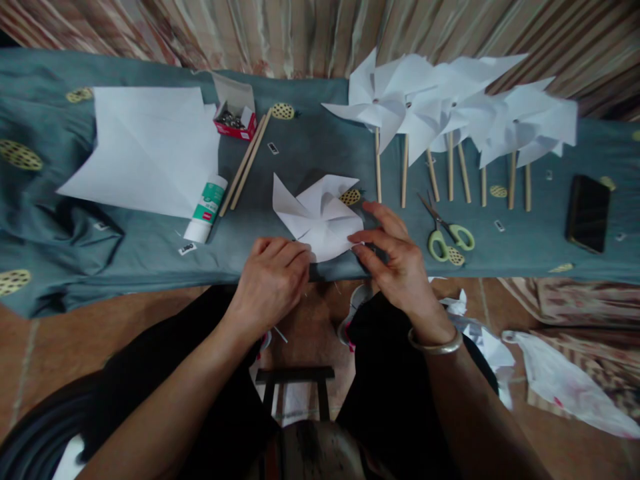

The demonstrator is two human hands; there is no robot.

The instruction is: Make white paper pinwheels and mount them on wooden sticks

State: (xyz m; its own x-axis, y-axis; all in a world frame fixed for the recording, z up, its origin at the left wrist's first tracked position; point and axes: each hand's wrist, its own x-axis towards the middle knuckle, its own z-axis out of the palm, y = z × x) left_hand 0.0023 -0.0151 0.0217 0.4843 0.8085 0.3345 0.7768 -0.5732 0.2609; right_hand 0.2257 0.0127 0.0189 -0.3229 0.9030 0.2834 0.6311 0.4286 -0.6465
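A white paper pinwheel (325,227) without a stick lies at the near edge of the cloth-covered table, its blades folded in toward the middle. My left hand (277,273) is closed at its lower left edge, fingers curled and the tips partly hidden. On the opposite side, my right hand (393,257) pinches the paper's right edge between thumb and forefinger, the other fingers raised. Two wooden sticks (247,163) lie to the upper left of the pinwheel. Close to them are a glue stick (206,208) and an open red box (234,121) of small metal pieces.
Several finished pinwheels (380,107) on sticks lie in a row at the back right. Scissors (445,233) with green handles and a black phone (589,212) rest nearer. White paper sheets (145,150) are at left. Paper scraps (487,347) and a plastic bag (565,387) lie below at right.
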